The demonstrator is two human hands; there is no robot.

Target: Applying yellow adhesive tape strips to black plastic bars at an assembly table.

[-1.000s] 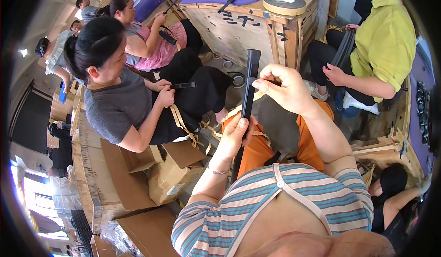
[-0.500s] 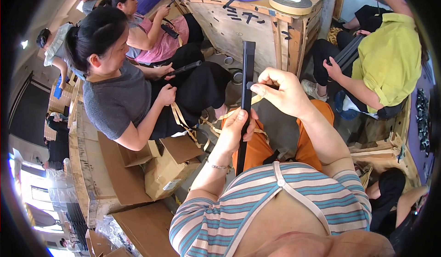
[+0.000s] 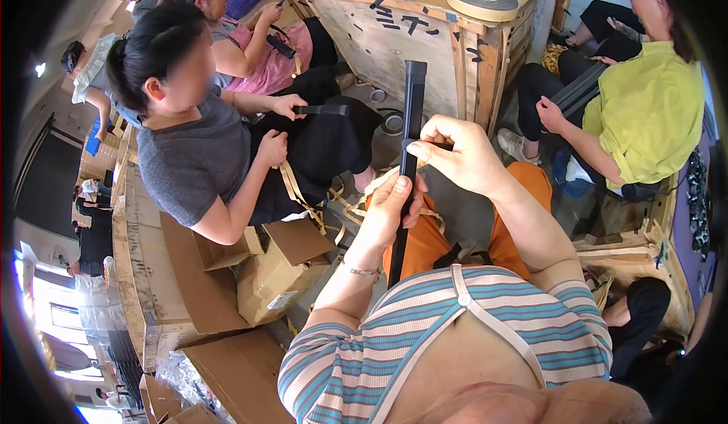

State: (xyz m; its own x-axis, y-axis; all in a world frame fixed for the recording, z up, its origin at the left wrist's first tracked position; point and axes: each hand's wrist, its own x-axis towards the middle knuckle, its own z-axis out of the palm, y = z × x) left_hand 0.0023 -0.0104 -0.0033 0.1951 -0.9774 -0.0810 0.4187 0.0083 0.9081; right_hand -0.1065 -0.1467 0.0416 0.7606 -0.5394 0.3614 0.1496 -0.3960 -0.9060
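A long, narrow black bar (image 3: 413, 94) stands nearly upright in front of my chest, its lower end reaching down to my shirt. My left hand (image 3: 394, 203) is closed round it below the middle. Higher up, the thumb and fingers of my right hand (image 3: 464, 151) pinch a small, flat black piece (image 3: 444, 147) against the bar's right side. The fingers cover most of that piece, so I cannot tell exactly what it is. A pale tan strip shows behind my hands, over my orange trousers (image 3: 516, 197).
On the left sits a co-worker (image 3: 197, 143) holding a black bar, tan strips (image 3: 299, 193) hanging below. Another in yellow (image 3: 644, 106) sits right, dark bars on the lap. Ahead is a wooden crate (image 3: 387, 41) with a tape roll (image 3: 482, 1). An open carton (image 3: 280, 276) stands lower left.
My right hand has moved slightly left, bringing the small black piece up against the bar. The bar has shifted slightly upward. The left co-worker's bar has swung to nearly level.
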